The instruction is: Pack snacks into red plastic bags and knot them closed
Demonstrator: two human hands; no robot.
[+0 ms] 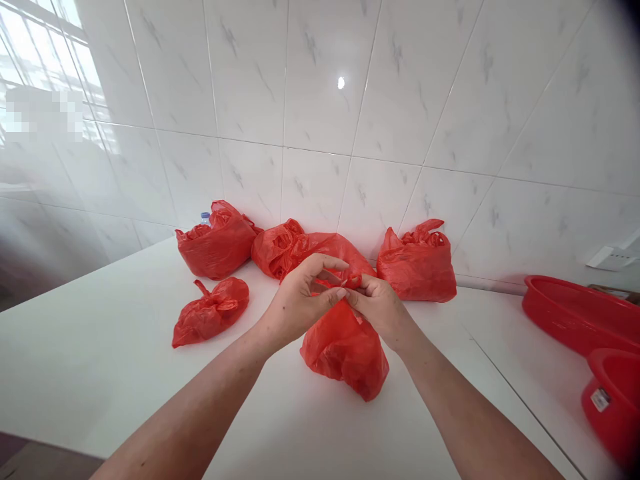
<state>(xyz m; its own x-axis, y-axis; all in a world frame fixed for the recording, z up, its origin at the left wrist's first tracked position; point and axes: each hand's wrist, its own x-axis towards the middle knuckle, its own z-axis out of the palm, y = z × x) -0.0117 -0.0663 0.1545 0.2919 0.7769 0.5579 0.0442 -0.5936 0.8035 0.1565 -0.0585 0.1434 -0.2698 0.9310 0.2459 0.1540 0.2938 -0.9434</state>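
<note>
A red plastic bag (pixel 345 350) with something bulky inside hangs or rests just at the white table (pixel 260 420), in the middle of the view. My left hand (pixel 310 293) pinches its gathered top from the left, thumb and fingers curled. From the other side my right hand (pixel 375 300) grips the twisted neck of the same bag, its fingertips meeting the left thumb. What the bag holds cannot be made out through the thin plastic. To the left lies a smaller red bag (pixel 213 310) with its top knotted.
Along the tiled wall (pixel 320 100) stand a full red bag (pixel 217 240), a crumpled red bag (pixel 280 247) and another full red bag (pixel 416 263). A blue bottle cap (pixel 205 217) shows behind the left one. Two red plastic basins (pixel 575 320) occupy the right edge.
</note>
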